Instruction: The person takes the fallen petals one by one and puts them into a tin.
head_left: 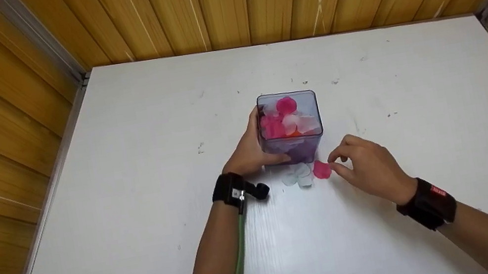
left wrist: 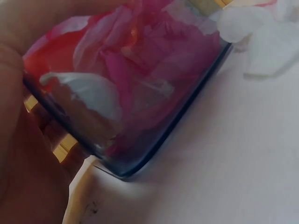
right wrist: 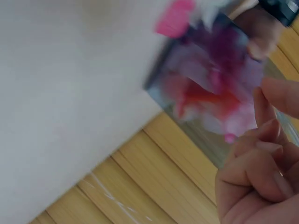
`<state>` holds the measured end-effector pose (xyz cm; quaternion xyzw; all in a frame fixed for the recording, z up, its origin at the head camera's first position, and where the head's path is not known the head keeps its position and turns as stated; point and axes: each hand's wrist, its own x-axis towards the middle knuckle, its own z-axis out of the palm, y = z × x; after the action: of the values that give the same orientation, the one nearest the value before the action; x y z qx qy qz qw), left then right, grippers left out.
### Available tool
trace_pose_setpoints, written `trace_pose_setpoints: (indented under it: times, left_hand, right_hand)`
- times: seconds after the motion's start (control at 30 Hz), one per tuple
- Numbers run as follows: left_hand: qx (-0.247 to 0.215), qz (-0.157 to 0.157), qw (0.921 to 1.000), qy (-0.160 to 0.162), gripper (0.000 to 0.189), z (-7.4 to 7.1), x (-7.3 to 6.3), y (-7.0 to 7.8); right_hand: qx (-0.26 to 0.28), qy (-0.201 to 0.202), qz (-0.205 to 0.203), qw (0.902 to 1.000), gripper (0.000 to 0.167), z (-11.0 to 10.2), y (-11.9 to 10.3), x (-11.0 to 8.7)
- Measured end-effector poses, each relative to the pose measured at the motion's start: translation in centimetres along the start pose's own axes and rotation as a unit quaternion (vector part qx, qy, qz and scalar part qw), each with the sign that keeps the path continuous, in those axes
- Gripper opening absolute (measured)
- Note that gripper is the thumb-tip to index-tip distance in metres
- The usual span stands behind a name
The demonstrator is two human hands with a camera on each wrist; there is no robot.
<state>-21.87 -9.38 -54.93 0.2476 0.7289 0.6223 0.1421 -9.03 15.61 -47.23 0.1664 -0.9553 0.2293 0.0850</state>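
My left hand (head_left: 249,153) grips a clear purple-tinted square box (head_left: 294,150) from its left side, thumb across the front. Pink, white and red artificial petals (head_left: 275,126) fill much of the box; the left wrist view shows them pressed against its wall. A loose pink petal (head_left: 322,170) lies on the table by the box's near right corner. Beside it are several white petals (head_left: 303,176). My right hand (head_left: 372,167) is bent just right of the pink petal, fingertips close to it. In the right wrist view no petal shows clearly between the fingers (right wrist: 252,172).
A white table (head_left: 129,167) with small dark marks extends around the box. Yellow wood-look panels (head_left: 221,5) stand behind it and at both sides. Each wrist wears a black strap (head_left: 429,204), and a green cable (head_left: 240,253) runs along the left forearm.
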Motion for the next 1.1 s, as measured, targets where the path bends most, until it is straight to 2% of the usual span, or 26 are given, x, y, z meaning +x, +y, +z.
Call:
trace_pose_setpoints:
  times: [0.17,0.37,0.53,0.7,0.8,0.9,1.0,1.1]
  left_hand:
    - [0.003,0.006,1.0000,-0.003,0.133,0.0,0.0,0.0]
    - [-0.007,0.010,0.9999,-0.002,0.132,0.1,0.1,0.2]
    - [-0.001,0.006,1.0000,-0.001,0.132,0.1,0.1,0.3]
    - [0.003,0.008,1.0000,-0.001,0.132,0.0,0.2,0.4]
    - [0.001,0.007,1.0000,0.000,0.132,0.0,0.2,0.3]
    - [0.004,0.005,1.0000,-0.001,0.131,0.0,0.2,0.2]
    - [0.008,0.001,1.0000,0.000,0.131,0.1,0.1,0.1]
    - [0.007,0.002,1.0000,0.001,0.132,0.2,0.2,0.1]
  right_hand:
    - [-0.011,-0.061,0.037,0.9974,0.011,1.9,1.5,-0.1]
    - [-0.013,-0.077,0.033,0.9964,0.007,2.5,1.6,0.0]
    - [-0.012,-0.083,0.031,0.9960,0.007,1.4,0.8,-0.4]
    - [0.010,-0.063,0.020,0.9978,0.012,-1.7,-1.0,0.2]
    - [0.031,-0.038,0.011,0.9987,0.013,-3.9,-2.1,1.3]
    - [0.048,-0.010,0.014,0.9987,0.011,-5.7,-2.6,3.4]
    - [0.053,0.015,0.029,0.9980,0.009,-6.0,-2.3,6.3]
    - [0.047,0.019,0.048,0.9975,0.011,-5.5,-1.7,8.9]
